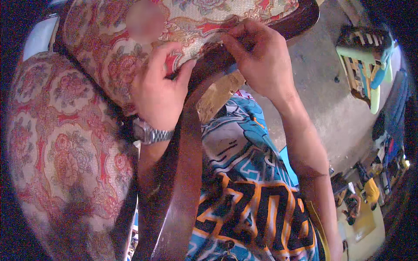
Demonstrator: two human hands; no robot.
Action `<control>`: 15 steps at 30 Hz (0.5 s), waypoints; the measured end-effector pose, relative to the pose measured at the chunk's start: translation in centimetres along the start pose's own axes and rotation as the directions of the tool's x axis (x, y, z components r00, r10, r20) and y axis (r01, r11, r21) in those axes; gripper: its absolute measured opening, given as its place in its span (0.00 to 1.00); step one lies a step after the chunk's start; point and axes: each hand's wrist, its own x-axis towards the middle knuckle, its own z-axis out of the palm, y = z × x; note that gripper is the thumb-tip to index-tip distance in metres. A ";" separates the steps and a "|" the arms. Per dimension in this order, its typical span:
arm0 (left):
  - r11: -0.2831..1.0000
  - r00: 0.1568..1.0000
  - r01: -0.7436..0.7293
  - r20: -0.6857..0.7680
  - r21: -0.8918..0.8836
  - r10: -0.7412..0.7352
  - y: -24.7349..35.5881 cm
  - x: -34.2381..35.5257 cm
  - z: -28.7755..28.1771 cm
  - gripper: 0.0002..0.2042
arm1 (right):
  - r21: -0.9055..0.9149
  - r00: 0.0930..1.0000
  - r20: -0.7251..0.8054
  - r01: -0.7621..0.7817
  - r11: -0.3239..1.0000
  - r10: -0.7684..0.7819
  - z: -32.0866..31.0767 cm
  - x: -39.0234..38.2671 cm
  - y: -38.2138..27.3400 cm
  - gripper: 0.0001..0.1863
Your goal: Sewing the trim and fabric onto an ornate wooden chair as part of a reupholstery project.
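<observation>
Left hand [159,89], one; right hand [264,58], one. Silver metal-link wristwatch [151,132], one, at the left hand's wrist. Red-and-cream floral upholstered panels, two: near panel [102,50] under both hands, side panel [69,152] beyond the left hand's left. Pale-green slatted frame [365,65], one, right of the right hand.

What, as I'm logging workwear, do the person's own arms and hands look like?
The left hand and right hand wear no gloves. A silvery watch with a link band is on the left. The right forearm is sleeveless; the left forearm is largely shadowed.
</observation>
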 end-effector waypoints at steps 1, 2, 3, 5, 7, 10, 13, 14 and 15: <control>0.996 0.999 0.045 0.017 0.081 -0.046 -0.1 0.0 0.1 0.15 | -0.075 1.000 0.003 0.009 0.997 -0.009 0.0 -0.3 -0.3 0.07; 0.997 0.998 0.060 0.026 0.054 -0.062 -0.3 0.0 0.2 0.15 | -0.166 0.999 0.020 0.030 0.986 -0.027 0.1 -0.4 -0.5 0.08; 0.997 0.998 0.056 0.025 0.051 -0.057 -0.4 0.2 0.3 0.15 | -0.155 1.000 -0.001 0.022 0.988 -0.022 0.1 -0.5 -0.7 0.08; 0.995 0.999 0.035 -0.008 -0.096 -0.036 -0.6 0.2 0.5 0.14 | -0.243 1.000 -0.022 0.003 0.970 -0.008 0.1 -0.5 -1.0 0.08; 0.997 0.999 0.035 0.002 -0.072 -0.035 -0.8 0.2 0.5 0.14 | -0.277 0.994 -0.047 0.078 0.958 -0.094 0.3 -0.4 -1.2 0.08; 0.999 1.000 0.013 0.020 -0.030 -0.012 -1.0 0.1 0.4 0.12 | -0.376 0.993 -0.045 0.087 0.923 -0.112 0.9 -0.2 -1.6 0.08; 0.997 1.000 -0.029 0.010 -0.067 0.029 -1.3 -0.2 0.3 0.10 | -0.437 0.995 -0.007 0.084 0.895 -0.096 1.5 -0.3 -1.6 0.08; 0.994 0.998 -0.055 0.013 -0.098 0.056 -1.4 -0.3 0.2 0.09 | -0.449 0.995 0.006 0.094 0.888 -0.103 1.6 -0.4 -1.6 0.08; 0.992 0.999 -0.050 0.005 -0.117 0.051 -1.4 -0.5 0.1 0.09 | -0.449 0.996 0.010 0.087 0.889 -0.093 1.8 -0.3 -1.6 0.08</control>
